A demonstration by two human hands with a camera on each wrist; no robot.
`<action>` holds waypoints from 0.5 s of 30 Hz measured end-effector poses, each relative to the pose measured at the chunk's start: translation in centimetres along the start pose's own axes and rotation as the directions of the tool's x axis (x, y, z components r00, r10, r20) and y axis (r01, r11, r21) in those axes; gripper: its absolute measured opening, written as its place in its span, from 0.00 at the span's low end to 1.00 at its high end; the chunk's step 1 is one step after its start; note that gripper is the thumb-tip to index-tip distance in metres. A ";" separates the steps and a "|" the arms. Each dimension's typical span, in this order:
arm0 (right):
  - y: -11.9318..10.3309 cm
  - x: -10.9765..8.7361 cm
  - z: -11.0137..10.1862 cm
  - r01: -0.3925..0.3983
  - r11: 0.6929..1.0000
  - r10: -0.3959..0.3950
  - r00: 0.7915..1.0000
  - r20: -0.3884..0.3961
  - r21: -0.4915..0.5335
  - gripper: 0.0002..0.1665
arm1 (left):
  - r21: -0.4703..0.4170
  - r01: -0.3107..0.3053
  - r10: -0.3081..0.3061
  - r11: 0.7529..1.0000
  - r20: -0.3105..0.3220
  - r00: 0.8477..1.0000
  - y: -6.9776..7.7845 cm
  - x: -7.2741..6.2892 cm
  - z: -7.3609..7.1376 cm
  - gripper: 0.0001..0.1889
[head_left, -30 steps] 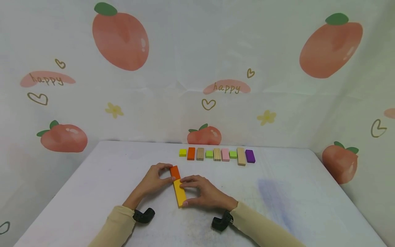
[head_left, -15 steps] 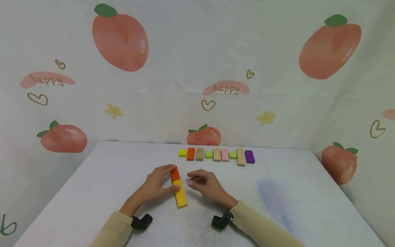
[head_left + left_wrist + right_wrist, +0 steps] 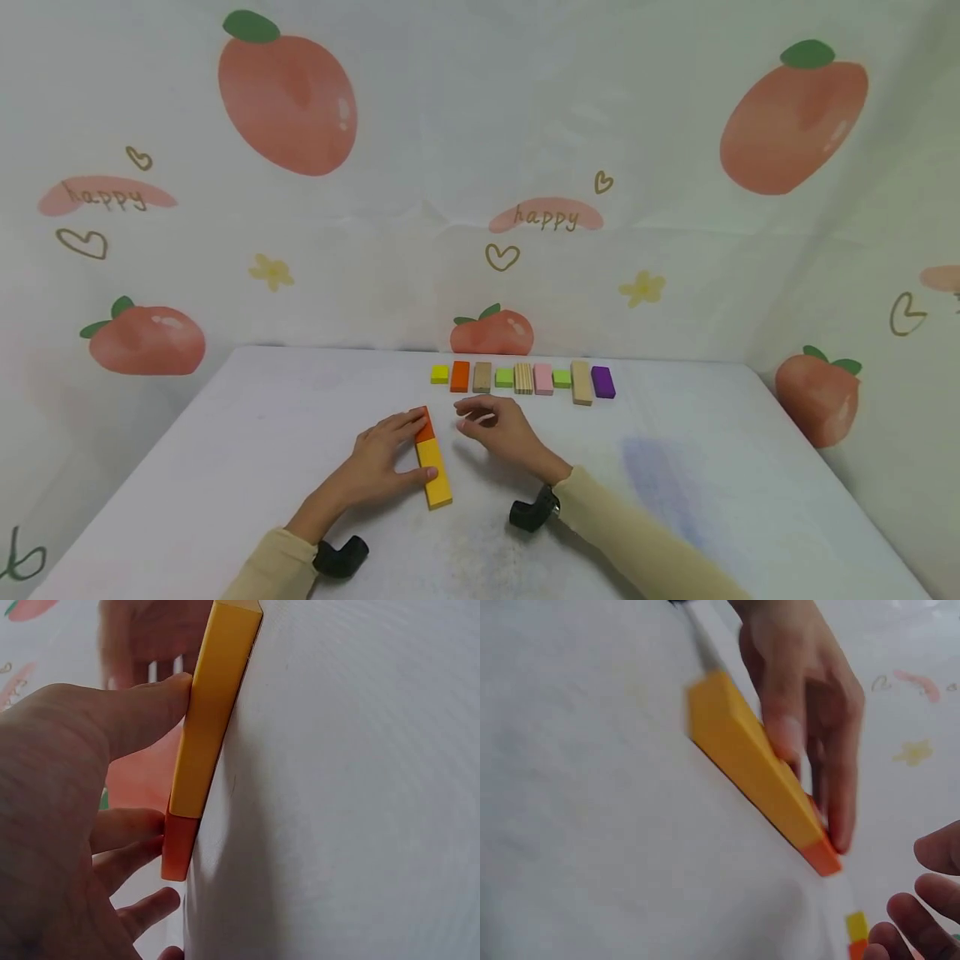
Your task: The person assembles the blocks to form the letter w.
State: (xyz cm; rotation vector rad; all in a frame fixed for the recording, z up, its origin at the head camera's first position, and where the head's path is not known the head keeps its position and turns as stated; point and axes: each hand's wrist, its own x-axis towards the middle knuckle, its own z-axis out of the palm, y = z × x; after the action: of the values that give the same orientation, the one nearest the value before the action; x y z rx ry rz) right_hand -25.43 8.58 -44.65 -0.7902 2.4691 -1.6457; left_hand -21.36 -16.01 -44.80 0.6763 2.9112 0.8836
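A long yellow block (image 3: 432,454) lies flat on the white table, end to end with a shorter orange block (image 3: 426,432) on its far side. My left hand (image 3: 378,458) rests on the pair: the thumb touches the top of the yellow block and the fingertips lie on the orange one, seen also in the left wrist view, where the blocks meet in one line. To the right of them, above the table, my right hand (image 3: 510,429) is apart from the blocks, its fingers loosely bent and holding nothing. Only its fingertips (image 3: 922,919) show in the right wrist view.
Along the back of the table runs a row of small blocks: a yellow cube (image 3: 439,374), an orange block (image 3: 460,377), plain wood, green, striped (image 3: 523,378) and pink ones, a tall natural-wood block (image 3: 581,383) and a purple block (image 3: 603,382). A printed cloth hangs behind.
My right hand has let go of the yellow block and moved up and away towards the row. My left thumb has shifted from the blocks' joint onto the yellow block, fingers now over the orange one.
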 end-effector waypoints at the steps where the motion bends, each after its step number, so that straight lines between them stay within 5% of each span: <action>1: -0.2 0.6 -0.2 0.007 1.000 -0.007 1.000 -0.007 -0.030 0.20 | 0.003 -0.003 0.003 1.000 0.001 1.000 0.0 -0.1 0.0 0.43; 8: -0.7 5.5 -0.8 0.013 0.960 -0.022 0.999 -0.030 -0.278 0.21 | 0.018 -0.008 0.008 1.000 -0.002 1.000 0.2 -0.3 -0.1 0.43; 15: -0.5 8.7 -0.2 -0.017 0.830 0.060 0.996 0.059 -0.558 0.31 | 0.026 -0.003 0.003 1.000 -0.003 1.000 0.2 -0.1 0.0 0.42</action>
State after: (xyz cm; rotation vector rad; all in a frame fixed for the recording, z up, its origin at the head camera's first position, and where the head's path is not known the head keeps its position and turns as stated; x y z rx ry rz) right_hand -32.83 4.62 -42.20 -0.8163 2.9153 -0.8410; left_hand -21.16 -15.92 -44.74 0.6820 2.9302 0.8495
